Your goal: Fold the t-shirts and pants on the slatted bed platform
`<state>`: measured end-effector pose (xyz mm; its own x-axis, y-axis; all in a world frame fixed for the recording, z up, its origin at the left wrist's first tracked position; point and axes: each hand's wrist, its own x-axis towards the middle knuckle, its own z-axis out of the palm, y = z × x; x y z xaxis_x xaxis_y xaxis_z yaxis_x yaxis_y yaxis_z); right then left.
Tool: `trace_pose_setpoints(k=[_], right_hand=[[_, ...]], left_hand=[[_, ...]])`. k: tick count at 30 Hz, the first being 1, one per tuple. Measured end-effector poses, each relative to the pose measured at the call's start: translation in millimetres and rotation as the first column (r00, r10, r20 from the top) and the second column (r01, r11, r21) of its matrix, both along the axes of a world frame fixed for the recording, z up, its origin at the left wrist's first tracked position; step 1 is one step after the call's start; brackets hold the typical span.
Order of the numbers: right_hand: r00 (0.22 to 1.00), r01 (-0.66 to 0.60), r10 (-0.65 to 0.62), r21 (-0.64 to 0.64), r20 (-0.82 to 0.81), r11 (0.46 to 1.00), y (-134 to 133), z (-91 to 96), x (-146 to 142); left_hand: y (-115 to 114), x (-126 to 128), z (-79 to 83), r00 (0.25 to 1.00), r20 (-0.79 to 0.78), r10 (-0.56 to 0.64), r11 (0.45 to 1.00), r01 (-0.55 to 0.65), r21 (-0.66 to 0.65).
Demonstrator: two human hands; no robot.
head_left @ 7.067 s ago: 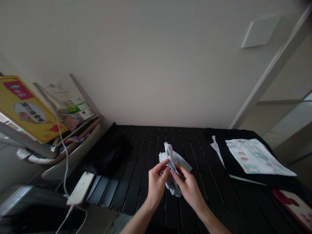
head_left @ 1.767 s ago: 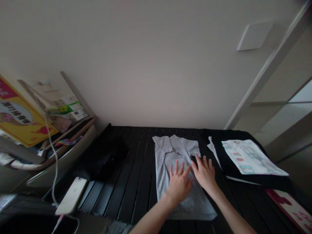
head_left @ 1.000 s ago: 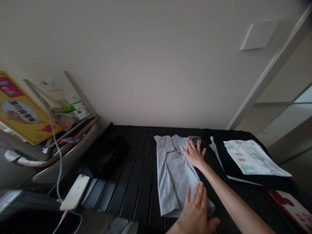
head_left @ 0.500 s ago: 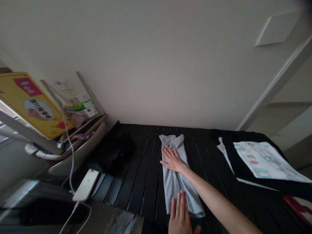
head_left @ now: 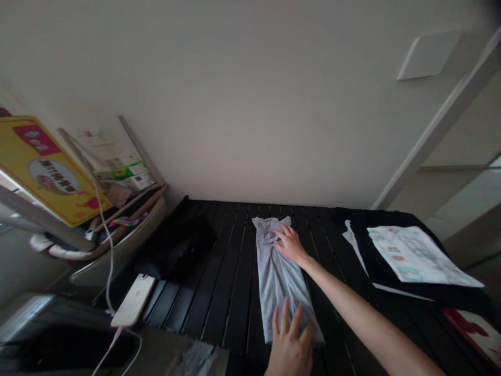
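Observation:
A grey folded garment lies lengthwise on the black slatted table. Its far end is bunched and creased. My right hand rests at the upper right of the garment, fingers apart and slightly bent, the fingertips on the bunched cloth. Over the near end, my left hand has its fingers spread on or just above the fabric; whether it presses down I cannot tell.
Black cloth with a white printed cloth lies to the right, near a red-and-white item. On the left are a dark bag, a charging phone, and a chair bearing boxes. A wall stands behind the table.
My right hand has slid up and right from the garment's middle, its fingers now more bent. My left hand's fingers have spread apart. The view has shifted slightly.

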<state>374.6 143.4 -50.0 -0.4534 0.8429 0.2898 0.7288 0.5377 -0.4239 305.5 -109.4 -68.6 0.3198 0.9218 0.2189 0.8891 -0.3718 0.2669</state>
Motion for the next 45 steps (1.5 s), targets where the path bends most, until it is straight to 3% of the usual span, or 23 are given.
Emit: trace_pose_setpoints(k=[6, 14, 19, 22, 25, 29, 35, 39, 45], right_hand=[[0.991, 0.109, -0.11, 0.025, 0.07, 0.994, 2, 1.6, -29], [0.964, 0.26, -0.262, 0.033, 0.046, 0.965, 26, 13.1, -64], [0.994, 0.091, -0.089, -0.022, 0.063, 0.996, 19, -1.6, -72], [0.995, -0.037, 0.041, -0.052, 0.093, 0.998, 6, -16.9, -67], [0.987, -0.121, 0.127, -0.068, 0.096, 0.99, 2, -20.7, -57], [0.986, -0.153, 0.156, -0.05, 0.059, 0.987, -3, -5.7, -36], [0.949, -0.309, 0.312, -0.074, 0.04, 0.948, -61, 14.5, 14], [0.9, -0.404, 0.428, -0.201, 0.089, 0.892, -114, 12.2, 45], [0.864, -0.464, 0.499, -0.281, 0.067, 0.84, -170, 14.6, 76]], left_hand=[[12, 2, -18.3, 0.999, -0.001, -0.042, 0.991, 0.041, 0.126], [16, 1, -12.6, 0.995, -0.019, -0.094, 0.951, 0.096, 0.295], [6, -5, -33.5, 0.998, -0.06, -0.021, 0.965, 0.036, 0.26], [-4, -12, -39.2, 0.995, -0.081, -0.062, 0.981, 0.075, 0.181], [-10, -21, -29.1, 0.99, -0.065, -0.126, 0.987, 0.131, 0.093], [-10, -37, 1.1, 0.995, 0.006, -0.102, 0.994, 0.102, 0.042], [-10, -75, 39.2, 1.0, -0.004, -0.031, 0.997, 0.031, -0.066], [-13, -89, 43.6, 0.994, -0.049, -0.1, 0.992, 0.095, -0.083], [-23, -86, 41.3, 0.99, -0.055, -0.133, 0.99, 0.135, 0.041]])
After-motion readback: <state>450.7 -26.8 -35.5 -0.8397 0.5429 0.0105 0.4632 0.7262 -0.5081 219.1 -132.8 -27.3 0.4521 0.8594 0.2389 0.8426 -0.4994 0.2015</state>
